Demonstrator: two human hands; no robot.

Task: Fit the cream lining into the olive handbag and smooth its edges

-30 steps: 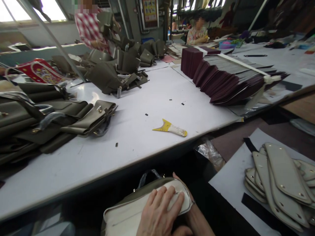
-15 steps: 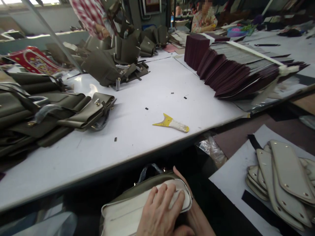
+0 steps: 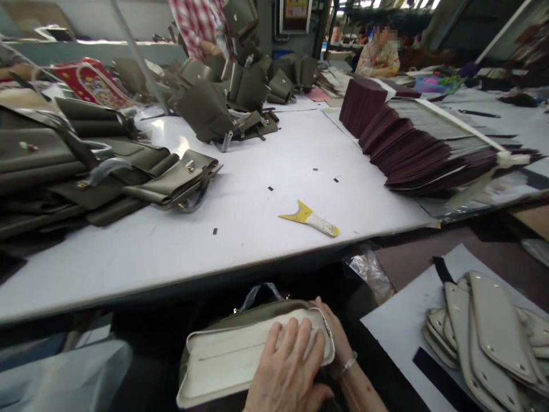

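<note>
An olive-grey handbag (image 3: 257,315) lies tilted below the table edge, its off-white panel (image 3: 223,352) with a dark line facing up. A plastic-wrapped handle (image 3: 259,292) shows at its far side. My left hand (image 3: 285,366) rests on the right half of that panel, fingers spread and fairly flat. Around the bag's right end is my right hand (image 3: 332,329), holding it, with some fingers hidden behind the edge; a bracelet circles that wrist. On the table ahead lies a yellow forked tool (image 3: 309,217) with a white-wrapped handle, apart from both hands.
Olive bags (image 3: 141,166) are heaped at left, with more bags (image 3: 240,91) farther back. A strapped stack of maroon sheets (image 3: 412,143) stands at right. Off-white pieces with studs (image 3: 493,326) lie on white paper (image 3: 390,320). Two people (image 3: 201,28) are across the table (image 3: 240,200).
The view has shifted, so the table things sit farther right. More of my right wrist and its bracelet shows. Both hands stay on the bag, which is turned slightly.
</note>
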